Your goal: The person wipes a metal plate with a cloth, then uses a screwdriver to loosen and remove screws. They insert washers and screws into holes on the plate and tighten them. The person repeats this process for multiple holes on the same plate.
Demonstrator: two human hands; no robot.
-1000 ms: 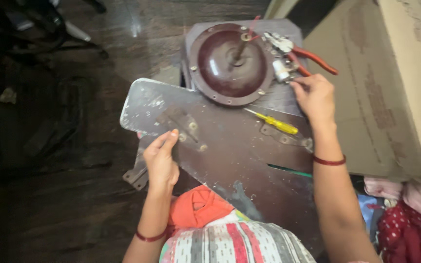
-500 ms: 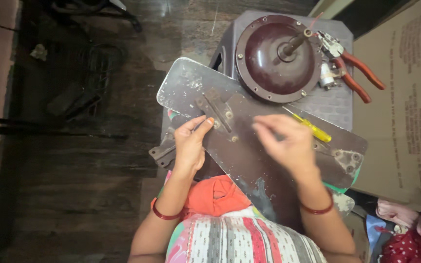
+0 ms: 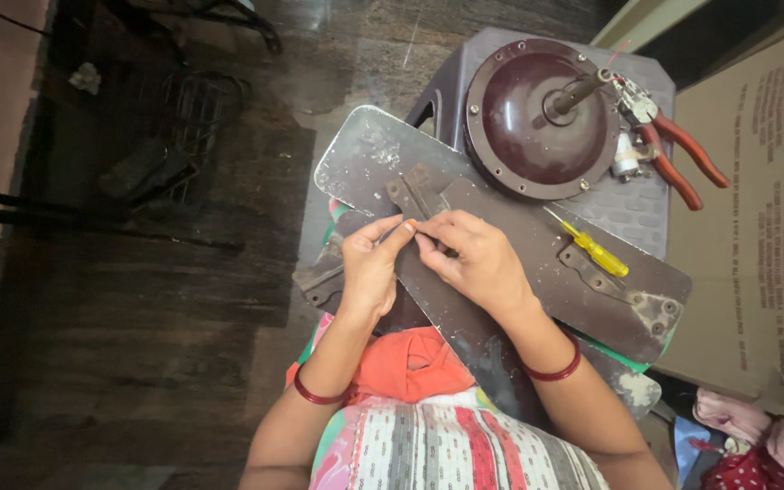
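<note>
**Both hands pinched together over a brown fan blade**

Left hand (image 3: 369,268) and right hand (image 3: 475,259) meeting fingertip to fingertip on top of a long brown fan blade (image 3: 501,245). Fingers of both curled in narrow, pinching at one small spot just below a metal bracket (image 3: 415,192) fixed to the blade; whatever sits between the fingertips too small to make out. Left thumb and forefinger pressed close, right fingers bent over them, touching.

Blade lying slantwise across a grey plastic stool (image 3: 632,204), wide rounded end up and to the left, narrow end with screw holes down to the right. More blades stacked beneath, edges poking out at the lower left and lower right.

On the stool, just beyond the blade: a round dark-red fan motor housing (image 3: 528,127) with a shaft sticking up from its middle. Beside it to the right, red-handled pliers (image 3: 678,154). A yellow-handled screwdriver (image 3: 592,249) resting on the blade, near the right hand but apart from it.

Red bangles on both wrists. Cardboard box (image 3: 764,236) at the right edge, dark wooden floor (image 3: 138,318) at the left.
</note>
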